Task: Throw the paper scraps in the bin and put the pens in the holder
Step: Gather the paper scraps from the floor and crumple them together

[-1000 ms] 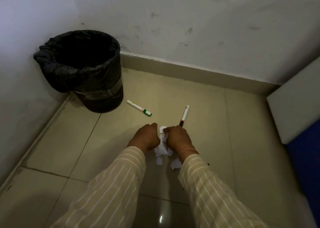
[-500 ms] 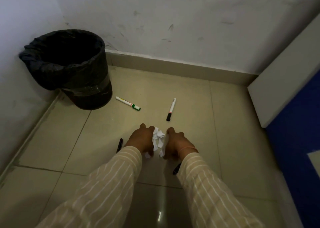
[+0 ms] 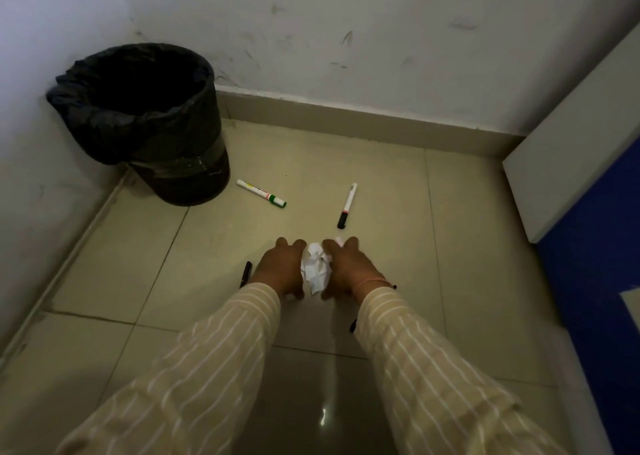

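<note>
My left hand (image 3: 282, 270) and right hand (image 3: 349, 269) cupped paper scraps (image 3: 316, 268) between fingers, right of bin (image 3: 145, 115). Scraps light, soft, loose; judged squeeze from both sides best.

No words or numbers can be read here. The white marker with the green cap (image 3: 261, 193), lying on the floor at about 11 o'clock from the hands, has a small yellow and red label on its side, but the print is too tiny and blurry to make out. The white marker with the black cap (image 3: 347, 205), at about 12 o'clock from the hands, has a thin red band and no letters that can be read. The black bin (image 3: 145, 122) shows no writing.
</note>
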Demonstrator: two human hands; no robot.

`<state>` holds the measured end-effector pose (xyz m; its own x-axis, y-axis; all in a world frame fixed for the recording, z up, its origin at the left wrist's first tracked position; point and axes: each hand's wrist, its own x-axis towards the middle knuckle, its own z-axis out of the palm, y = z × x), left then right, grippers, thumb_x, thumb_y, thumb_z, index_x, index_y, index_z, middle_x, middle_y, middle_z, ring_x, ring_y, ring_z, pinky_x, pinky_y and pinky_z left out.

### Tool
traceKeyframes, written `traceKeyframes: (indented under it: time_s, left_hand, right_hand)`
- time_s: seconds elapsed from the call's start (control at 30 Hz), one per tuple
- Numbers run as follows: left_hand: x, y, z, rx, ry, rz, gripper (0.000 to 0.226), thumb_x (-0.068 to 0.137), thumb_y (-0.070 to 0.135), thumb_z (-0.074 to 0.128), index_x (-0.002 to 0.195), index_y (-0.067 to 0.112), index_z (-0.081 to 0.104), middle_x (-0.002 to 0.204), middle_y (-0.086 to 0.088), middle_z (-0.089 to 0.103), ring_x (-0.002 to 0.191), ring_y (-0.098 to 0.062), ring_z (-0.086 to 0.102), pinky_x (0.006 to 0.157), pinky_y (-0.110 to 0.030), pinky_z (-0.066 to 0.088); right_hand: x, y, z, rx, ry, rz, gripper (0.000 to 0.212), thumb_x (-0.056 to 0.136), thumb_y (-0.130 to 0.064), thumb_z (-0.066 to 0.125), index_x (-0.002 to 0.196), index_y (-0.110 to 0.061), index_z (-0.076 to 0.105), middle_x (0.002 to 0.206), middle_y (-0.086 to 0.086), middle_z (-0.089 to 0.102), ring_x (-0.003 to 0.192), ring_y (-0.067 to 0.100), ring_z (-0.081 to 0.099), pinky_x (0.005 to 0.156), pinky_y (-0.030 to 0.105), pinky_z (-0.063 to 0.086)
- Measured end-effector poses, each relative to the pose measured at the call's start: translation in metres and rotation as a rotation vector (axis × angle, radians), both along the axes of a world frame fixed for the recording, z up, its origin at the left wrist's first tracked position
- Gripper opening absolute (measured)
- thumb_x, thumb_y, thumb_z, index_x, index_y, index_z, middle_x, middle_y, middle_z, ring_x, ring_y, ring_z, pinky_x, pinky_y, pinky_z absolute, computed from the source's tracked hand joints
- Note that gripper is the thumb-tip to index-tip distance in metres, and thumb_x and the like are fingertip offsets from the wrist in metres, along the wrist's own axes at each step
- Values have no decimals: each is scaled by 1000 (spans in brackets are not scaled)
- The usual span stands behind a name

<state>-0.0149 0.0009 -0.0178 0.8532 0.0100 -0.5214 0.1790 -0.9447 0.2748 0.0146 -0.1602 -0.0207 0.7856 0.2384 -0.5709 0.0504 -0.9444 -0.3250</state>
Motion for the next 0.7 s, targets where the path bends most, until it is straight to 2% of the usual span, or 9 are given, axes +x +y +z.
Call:
traceKeyframes:
  time_s: [0.07,0.13,0.23,0.3,0.37,0.47,0.53,0.6,0.7]
  left_hand:
    - [-3,-7,-5,-52,-64,40,95,65,19,93,147,21,45,136,-15,50,116,-37,63,98,-41,53]
    - [-4,-7,-10,-135,-146,133,72,75,16,85,141,17,57,134,-15,60,118,-34,63,98,-36,49]
    - [1,2,-12,-238,-157,259,64,72,8,84,133,17,67,129,-12,69,117,-28,66,93,-29,49]
    - [6,10,-9,-258,-131,257,73,66,8,88,135,22,66,131,-11,66,116,-27,66,89,-26,48]
    - [12,18,-2,-212,-89,216,89,61,17,94,142,27,58,136,-11,58,119,-28,64,91,-29,49]
    - [16,22,3,-36,42,79,115,55,31,99,153,28,39,142,-13,47,122,-35,61,99,-41,54]
    - [13,15,-1,29,81,3,122,53,34,99,155,26,32,142,-16,44,123,-39,59,100,-48,55]
    - [8,3,-8,4,44,-7,112,61,29,95,154,23,32,140,-18,45,123,-39,59,101,-45,53]
    - [4,-10,-18,-103,-66,60,86,76,21,84,150,19,41,136,-16,53,123,-35,60,102,-38,49]
  right_hand:
    - [-7,9,-10,75,-67,10,97,62,-26,94,145,-35,44,155,13,27,132,41,53,111,45,48]
    - [-8,11,-16,168,-132,-30,71,70,-25,87,135,-31,58,158,12,37,138,35,52,114,33,42]
    - [1,1,-13,209,-141,-101,44,73,-19,84,115,-22,75,140,9,65,126,27,63,95,16,38]
    - [12,-14,-6,239,-125,-189,52,67,-13,88,116,-20,74,129,10,69,115,27,67,85,17,39]
    - [25,-28,2,221,-124,-231,62,69,-6,85,126,-20,66,128,16,60,113,32,64,83,22,43]
    - [34,-28,4,117,-69,-171,72,82,-9,73,147,-24,47,140,17,42,123,37,58,102,33,48]
    - [31,-18,1,107,-46,-94,58,88,-18,69,141,-26,46,143,16,35,123,38,57,111,39,45]
    - [24,-4,-5,75,-53,-17,50,84,-20,72,127,-24,48,138,15,36,117,39,58,109,45,48]
    - [15,14,-22,15,-58,47,72,69,-27,85,131,-24,48,130,10,42,108,36,61,101,44,53]
